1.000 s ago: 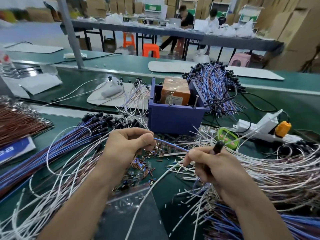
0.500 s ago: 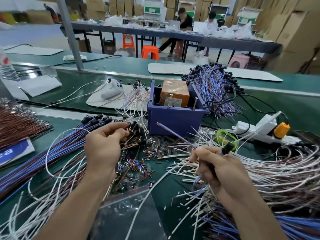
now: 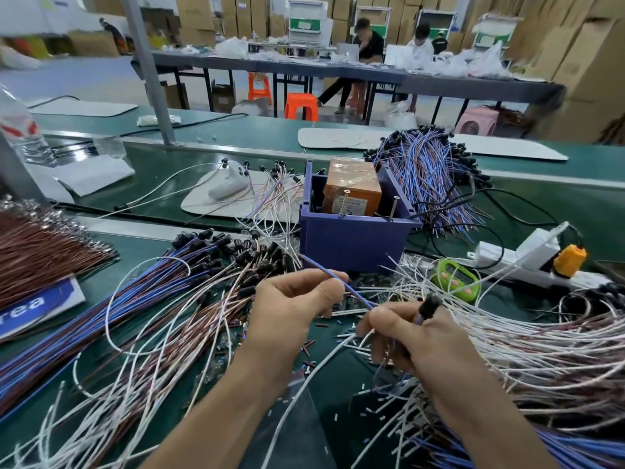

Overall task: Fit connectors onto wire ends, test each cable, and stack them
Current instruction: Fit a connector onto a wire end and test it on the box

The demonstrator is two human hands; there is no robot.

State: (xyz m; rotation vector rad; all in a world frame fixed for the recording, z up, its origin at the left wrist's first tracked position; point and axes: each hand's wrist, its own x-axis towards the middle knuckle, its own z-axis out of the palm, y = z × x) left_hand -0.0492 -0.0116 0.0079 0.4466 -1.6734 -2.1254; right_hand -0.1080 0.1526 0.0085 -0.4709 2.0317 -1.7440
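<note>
Head view: left hand (image 3: 291, 309), back from the heap of black plastic connectors (image 3: 250, 255), pinches the thin blue wire (image 3: 318, 265) — right hand (image 3: 416, 336) clamps its black cylindrical connector (image 3: 429, 306) — fitting likely next.

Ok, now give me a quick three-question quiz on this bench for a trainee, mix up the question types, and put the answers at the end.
1. Multiple choice: the wire stretched between the left hand and the right hand is A white, B blue, C brown.
2. True or false: the orange block lies outside the purple box.
3. Fill in: the black connector is gripped by the ___ hand.
Key: 1 B; 2 false, it sits inside the box; 3 right.
</note>
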